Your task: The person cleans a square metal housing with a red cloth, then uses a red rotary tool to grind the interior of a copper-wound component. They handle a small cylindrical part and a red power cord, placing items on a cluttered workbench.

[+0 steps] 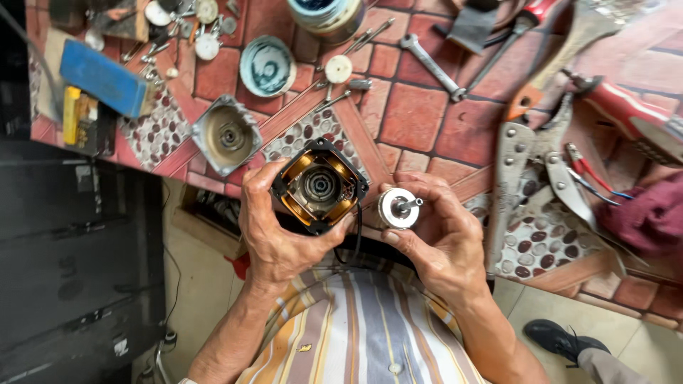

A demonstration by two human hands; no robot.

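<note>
While a tiled bench [420, 114] of red-brown squares with pebble-mosaic strips fills the far part of the view, pale floor tiles and a dark cabinet [78, 263] lie below it at the left. One shoe [562, 340] stands on the floor at the near right. On the bench's right side lie one large pair of locking pliers [530, 160], one red-handled tool [629, 117] and one dark red cloth [651, 213]. Farther left rest one spanner [430, 65], one blue block [103, 78], one round metal end cover [226, 135] and one small bowl [267, 66]. Just off the bench's near edge, the left hand [274, 227] clasps one motor housing [319, 186] with copper windings, open end up. Just right of it, the right hand [441, 235] pinches one small silver disc with a shaft [398, 208].
</note>
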